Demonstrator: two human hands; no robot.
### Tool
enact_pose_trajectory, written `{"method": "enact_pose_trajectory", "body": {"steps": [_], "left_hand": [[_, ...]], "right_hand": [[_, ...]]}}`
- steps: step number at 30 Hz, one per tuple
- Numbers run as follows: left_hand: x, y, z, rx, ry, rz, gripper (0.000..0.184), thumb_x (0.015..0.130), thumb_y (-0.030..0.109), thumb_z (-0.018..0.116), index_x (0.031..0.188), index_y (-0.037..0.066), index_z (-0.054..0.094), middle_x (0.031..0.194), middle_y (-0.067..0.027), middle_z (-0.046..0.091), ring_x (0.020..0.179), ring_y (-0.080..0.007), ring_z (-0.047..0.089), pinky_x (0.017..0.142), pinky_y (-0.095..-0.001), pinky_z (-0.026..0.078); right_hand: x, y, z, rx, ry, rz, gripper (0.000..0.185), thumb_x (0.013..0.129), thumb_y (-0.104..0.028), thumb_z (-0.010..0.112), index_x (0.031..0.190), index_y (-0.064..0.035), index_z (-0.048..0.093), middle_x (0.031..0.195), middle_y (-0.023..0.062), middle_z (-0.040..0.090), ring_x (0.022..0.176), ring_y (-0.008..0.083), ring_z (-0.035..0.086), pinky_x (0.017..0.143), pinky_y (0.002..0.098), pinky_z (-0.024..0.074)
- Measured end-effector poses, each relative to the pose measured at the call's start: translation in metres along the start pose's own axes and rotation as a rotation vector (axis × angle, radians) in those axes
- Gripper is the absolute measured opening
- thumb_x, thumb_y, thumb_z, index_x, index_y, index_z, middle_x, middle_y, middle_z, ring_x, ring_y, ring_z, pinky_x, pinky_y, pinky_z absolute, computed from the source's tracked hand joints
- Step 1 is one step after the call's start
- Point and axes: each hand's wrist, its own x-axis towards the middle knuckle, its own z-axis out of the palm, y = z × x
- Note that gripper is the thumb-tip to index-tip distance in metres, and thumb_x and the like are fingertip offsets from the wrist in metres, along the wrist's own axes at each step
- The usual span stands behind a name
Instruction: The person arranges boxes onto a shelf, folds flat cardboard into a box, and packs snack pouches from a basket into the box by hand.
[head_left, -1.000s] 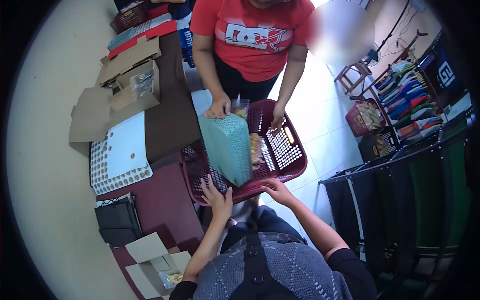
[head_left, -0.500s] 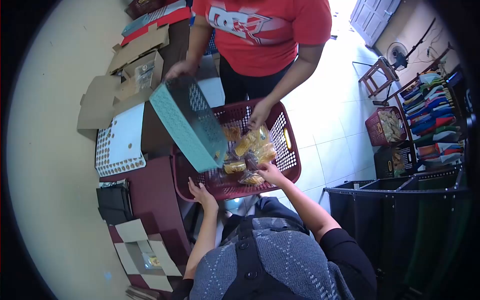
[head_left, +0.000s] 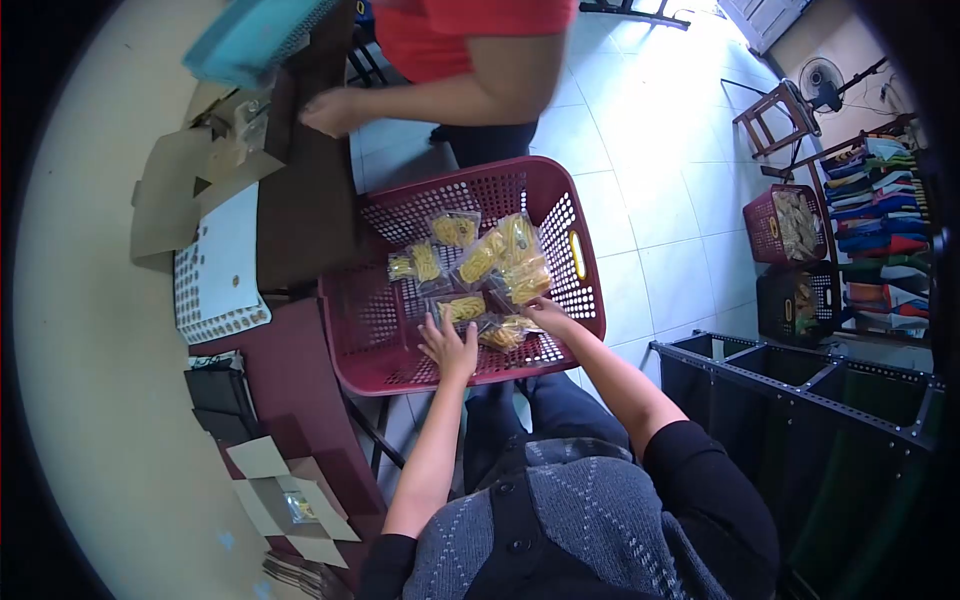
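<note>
A dark red perforated basket [head_left: 355,372] holds several clear packets of yellowish food. My left hand [head_left: 449,350], its fingers spread, is over the basket's near part, beside a packet [head_left: 462,308]. Farther right, my right hand [head_left: 548,317] has its fingers bent at the lower edge of a larger packet [head_left: 525,278]; whether they grip it is hard to make out. Another packet [head_left: 502,336] lies between my hands. At the upper left, a turquoise basket [head_left: 235,45] is up beside a co-worker in a red shirt [head_left: 500,20].
Left of the basket are a maroon table [head_left: 300,400], a brown-covered table [head_left: 310,220] and open cardboard boxes, one with a packet [head_left: 298,507]. Black metal-framed compartments [head_left: 790,390] stand at the right. Behind them are a filled red basket [head_left: 790,225], hanging clothes [head_left: 880,235] and a wooden stool [head_left: 775,120].
The co-worker has carried the turquoise basket away to the upper left, uncovering the packets. My left hand has moved from the red basket's rim to over its inside.
</note>
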Motion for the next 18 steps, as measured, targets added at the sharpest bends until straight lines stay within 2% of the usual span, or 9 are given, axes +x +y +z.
{"method": "enact_pose_trajectory", "body": {"steps": [2, 3, 5, 6, 8, 9, 14, 16, 18], "left_hand": [[0.006, 0.007, 0.022, -0.035, -0.384, -0.130, 0.065, 0.083, 0.044, 0.052, 0.136, 0.013, 0.031, 0.143, -0.0194, 0.021, 0.134, -0.0351, 0.014, 0.106, -0.0569, 0.009], [0.010, 0.007, 0.034, -0.036, -0.397, -0.141, 0.065, 0.083, 0.044, 0.052, 0.136, 0.013, 0.031, 0.143, -0.0194, 0.021, 0.134, -0.0351, 0.014, 0.106, -0.0569, 0.009], [0.023, 0.004, 0.060, -0.752, -0.876, -0.640, 0.061, 0.083, 0.039, 0.050, 0.135, 0.011, 0.034, 0.141, -0.0178, 0.027, 0.129, -0.0314, 0.024, 0.103, -0.0489, 0.021], [0.028, -0.008, 0.079, -0.752, -0.884, -0.645, 0.061, 0.083, 0.039, 0.050, 0.135, 0.011, 0.034, 0.141, -0.0178, 0.027, 0.129, -0.0314, 0.024, 0.103, -0.0489, 0.021], [0.033, -0.028, 0.116, -0.916, -0.896, -0.557, 0.051, 0.084, 0.037, 0.048, 0.126, 0.008, 0.047, 0.130, -0.0144, 0.044, 0.119, -0.0254, 0.038, 0.097, -0.0440, 0.029], [0.032, -0.022, 0.121, -0.851, -0.790, -0.572, 0.041, 0.085, 0.035, 0.047, 0.114, 0.008, 0.056, 0.117, -0.0103, 0.055, 0.110, -0.0222, 0.047, 0.092, -0.0399, 0.035], [0.037, -0.053, 0.176, -0.641, -0.846, -0.396, 0.050, 0.083, 0.035, 0.054, 0.120, 0.003, 0.047, 0.110, -0.0140, 0.056, 0.099, -0.0232, 0.054, 0.084, -0.0340, 0.043], [0.039, -0.048, 0.176, -0.671, -0.938, -0.342, 0.046, 0.083, 0.033, 0.054, 0.118, 0.004, 0.048, 0.106, -0.0137, 0.057, 0.092, -0.0224, 0.055, 0.080, -0.0337, 0.045], [0.036, -0.041, 0.166, -0.668, -0.933, -0.416, 0.042, 0.084, 0.033, 0.052, 0.114, 0.004, 0.051, 0.103, -0.0119, 0.059, 0.090, -0.0204, 0.056, 0.079, -0.0320, 0.045]], "right_hand": [[0.007, -0.004, 0.002, -0.256, -0.047, 0.121, 0.051, 0.076, -0.038, 0.062, 0.117, -0.0083, 0.056, 0.108, 0.0163, 0.061, 0.102, 0.0273, 0.057, 0.089, 0.0345, 0.0425], [0.004, -0.013, 0.004, -0.406, -0.078, 0.188, 0.060, 0.074, -0.049, 0.056, 0.118, -0.0078, 0.056, 0.123, 0.0177, 0.053, 0.117, 0.0287, 0.048, 0.099, 0.0369, 0.0328], [0.025, 0.001, 0.016, -0.585, -0.212, 0.228, 0.066, 0.074, -0.051, 0.053, 0.126, -0.0107, 0.049, 0.128, 0.0162, 0.049, 0.122, 0.0284, 0.043, 0.101, 0.0371, 0.0303], [0.044, 0.025, 0.027, -0.690, -0.254, 0.246, 0.067, 0.075, -0.050, 0.053, 0.129, -0.0115, 0.045, 0.129, 0.0161, 0.048, 0.123, 0.0284, 0.043, 0.101, 0.0371, 0.0310], [0.051, 0.036, 0.036, -0.771, -0.374, 0.226, 0.068, 0.077, -0.047, 0.057, 0.133, -0.0116, 0.039, 0.131, 0.0156, 0.046, 0.127, 0.0276, 0.038, 0.103, 0.0396, 0.0311], [0.047, 0.037, 0.039, -0.834, -0.381, 0.196, 0.073, 0.076, -0.046, 0.059, 0.135, -0.0121, 0.035, 0.134, 0.0166, 0.042, 0.127, 0.0330, 0.036, 0.104, 0.0414, 0.0287], [0.042, 0.040, 0.041, -0.995, -0.332, 0.122, 0.079, 0.074, -0.045, 0.062, 0.137, -0.0119, 0.028, 0.136, 0.0202, 0.037, 0.124, 0.0420, 0.036, 0.103, 0.0447, 0.0298], [0.048, 0.047, 0.034, -0.889, -0.304, 0.177, 0.076, 0.075, -0.046, 0.061, 0.136, -0.0100, 0.033, 0.130, 0.0235, 0.040, 0.119, 0.0392, 0.041, 0.098, 0.0443, 0.0363], [0.045, 0.037, 0.031, -0.927, -0.228, 0.137, 0.057, 0.075, -0.047, 0.062, 0.110, -0.0028, 0.059, 0.122, 0.0237, 0.049, 0.112, 0.0356, 0.049, 0.094, 0.0423, 0.0414]]}}
